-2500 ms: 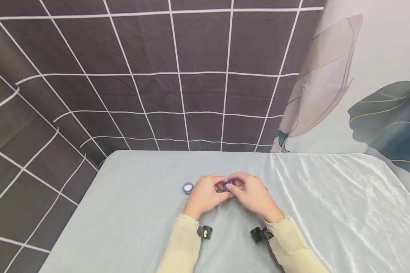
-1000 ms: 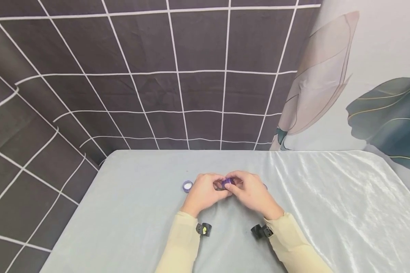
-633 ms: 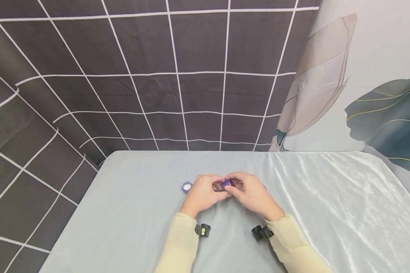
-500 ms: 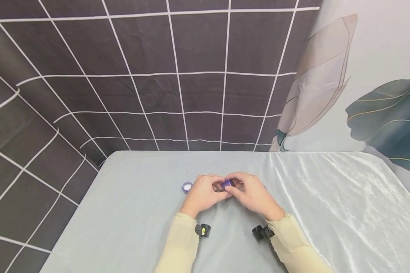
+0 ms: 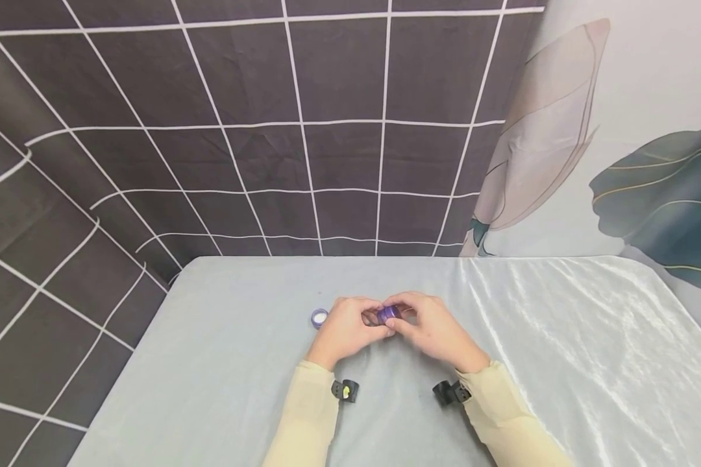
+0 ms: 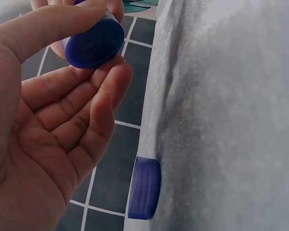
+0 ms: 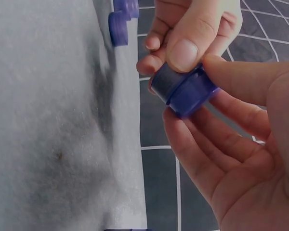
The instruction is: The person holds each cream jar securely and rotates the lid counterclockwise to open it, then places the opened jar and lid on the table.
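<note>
A small purple round jar (image 5: 389,315) is held between the two hands above the cloth. My left hand (image 5: 347,332) pinches one end with thumb and fingers, and the right hand (image 5: 433,328) grips the other. In the right wrist view, a seam runs round the jar (image 7: 183,91) between a darker section and a brighter purple one. Faint printing shows on the flat end of the jar (image 6: 95,44) in the left wrist view. A second purple round piece with a white middle (image 5: 319,318) lies on the cloth just left of my left hand.
Pale blue-grey cloth (image 5: 228,370) covers the table. In the right wrist view, short purple round pieces (image 7: 118,30) sit near the table's edge, and a purple rim (image 7: 127,229) shows at the bottom. A dark tiled backdrop (image 5: 257,162) hangs behind the table.
More of the purple jar shows between the fingers than before. The right forearm has shifted slightly right, and the purple edge beyond the right hand no longer shows in the head view.
</note>
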{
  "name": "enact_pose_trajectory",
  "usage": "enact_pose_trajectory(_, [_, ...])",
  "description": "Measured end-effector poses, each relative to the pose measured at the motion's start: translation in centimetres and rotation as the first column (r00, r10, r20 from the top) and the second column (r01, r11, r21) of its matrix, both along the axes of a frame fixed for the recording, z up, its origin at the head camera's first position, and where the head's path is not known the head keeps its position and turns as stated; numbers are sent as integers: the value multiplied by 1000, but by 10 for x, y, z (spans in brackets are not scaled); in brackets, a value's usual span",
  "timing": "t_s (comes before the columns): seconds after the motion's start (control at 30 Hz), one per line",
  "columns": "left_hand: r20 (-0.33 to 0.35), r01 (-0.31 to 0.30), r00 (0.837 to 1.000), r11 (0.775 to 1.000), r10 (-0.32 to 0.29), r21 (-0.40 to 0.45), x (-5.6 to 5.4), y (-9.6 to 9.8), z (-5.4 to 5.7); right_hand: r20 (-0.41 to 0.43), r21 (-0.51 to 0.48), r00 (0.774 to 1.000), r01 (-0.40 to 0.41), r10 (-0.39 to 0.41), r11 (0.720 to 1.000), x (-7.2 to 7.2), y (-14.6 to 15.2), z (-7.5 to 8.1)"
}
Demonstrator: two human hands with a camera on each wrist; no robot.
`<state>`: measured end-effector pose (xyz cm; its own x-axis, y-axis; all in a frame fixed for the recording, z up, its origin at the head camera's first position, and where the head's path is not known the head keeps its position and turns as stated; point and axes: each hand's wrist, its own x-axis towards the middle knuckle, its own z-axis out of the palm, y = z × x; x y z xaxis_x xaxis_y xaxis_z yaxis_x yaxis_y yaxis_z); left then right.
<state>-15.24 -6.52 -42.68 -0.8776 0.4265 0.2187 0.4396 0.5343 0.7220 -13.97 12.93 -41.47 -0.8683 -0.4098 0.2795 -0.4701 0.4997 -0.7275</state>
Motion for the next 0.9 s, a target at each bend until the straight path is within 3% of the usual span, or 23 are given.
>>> enact_pose_trajectory(0.23, [28,3,1000,1000,-3,6,-1,-1,1,-9,9,1000,-25,25,1000,-1,2,1])
enact_pose_trajectory(0.9, [1,9,1000,1000,-9,-10,-2,-2,-2,7,1,999,-44,44,999,-1,3,1])
